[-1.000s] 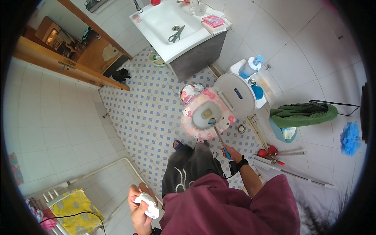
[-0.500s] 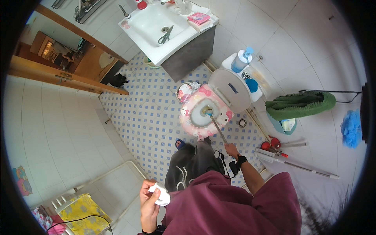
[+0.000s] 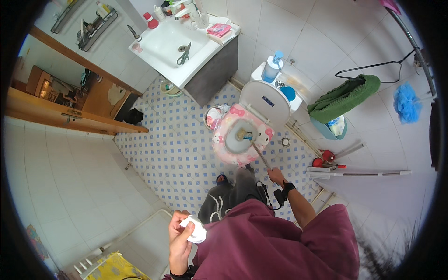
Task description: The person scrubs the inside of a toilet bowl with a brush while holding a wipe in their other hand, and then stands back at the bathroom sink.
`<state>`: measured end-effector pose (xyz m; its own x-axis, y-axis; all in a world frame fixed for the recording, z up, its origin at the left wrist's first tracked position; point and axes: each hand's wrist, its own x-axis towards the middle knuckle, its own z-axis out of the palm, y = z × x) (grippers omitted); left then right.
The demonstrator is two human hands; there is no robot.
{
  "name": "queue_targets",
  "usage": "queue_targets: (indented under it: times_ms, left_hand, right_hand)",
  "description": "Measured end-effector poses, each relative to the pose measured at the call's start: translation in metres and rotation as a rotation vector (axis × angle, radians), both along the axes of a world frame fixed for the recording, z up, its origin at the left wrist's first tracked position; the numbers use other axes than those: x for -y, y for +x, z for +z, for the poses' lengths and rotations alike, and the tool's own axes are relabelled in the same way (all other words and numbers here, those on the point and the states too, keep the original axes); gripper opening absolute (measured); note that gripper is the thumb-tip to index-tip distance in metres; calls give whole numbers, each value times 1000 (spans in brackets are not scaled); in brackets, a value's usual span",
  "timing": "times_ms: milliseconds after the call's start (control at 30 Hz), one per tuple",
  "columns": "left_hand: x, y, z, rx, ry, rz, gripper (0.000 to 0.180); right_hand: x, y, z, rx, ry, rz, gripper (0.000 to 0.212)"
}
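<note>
My right hand [image 3: 276, 175] is closed round the handle of a toilet brush [image 3: 261, 156]. The brush slants down into the toilet bowl [image 3: 234, 144], where its head meets the inside. A pink patterned padded cover [image 3: 223, 152] surrounds the bowl, and the white lid [image 3: 266, 104] is raised behind it. At my waist on the left, my left hand [image 3: 177, 240] pinches a small white thing [image 3: 198, 232] like folded tissue between thumb and fingers; its exact kind is unclear.
Left of the toilet stands a bin [image 3: 213, 117] with a liner. Scissors [image 3: 184, 54] lie in the white sink [image 3: 156, 49]. A pump bottle [image 3: 272, 66] sits on the toilet tank. Right are a green towel [image 3: 343, 99], a hanger and a long-handled tool [image 3: 368, 174]. A wooden door [image 3: 42, 107] opens at left.
The brush head has shifted slightly within the bowl, and its handle has moved with my right hand. My left hand still holds the white thing. The whole view has turned a little.
</note>
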<state>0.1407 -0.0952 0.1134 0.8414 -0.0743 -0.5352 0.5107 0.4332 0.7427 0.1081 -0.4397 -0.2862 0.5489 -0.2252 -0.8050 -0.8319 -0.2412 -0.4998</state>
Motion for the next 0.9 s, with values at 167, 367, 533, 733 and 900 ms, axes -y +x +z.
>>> queue_targets:
  times_ms: [167,367,533,733,900]
  left_hand:
    - [-42,-3,3,22,-48,-1,17]
    - [-81,-2,-5,21,-97,-70,20]
    - [-95,4,-13,-3,-99,-46,16]
    - [-97,3,-27,-139,-35,-7,17]
    - [-81,5,-29,-193,21,38,18]
  right_hand:
    - [-43,-3,21,24,156,-217,35]
    - [-75,-10,11,37,151,-264,37]
    - [-92,1,4,-20,78,-185,39]
    - [-123,12,-40,-76,207,-360,40]
    - [-133,11,-78,-149,106,-18,40]
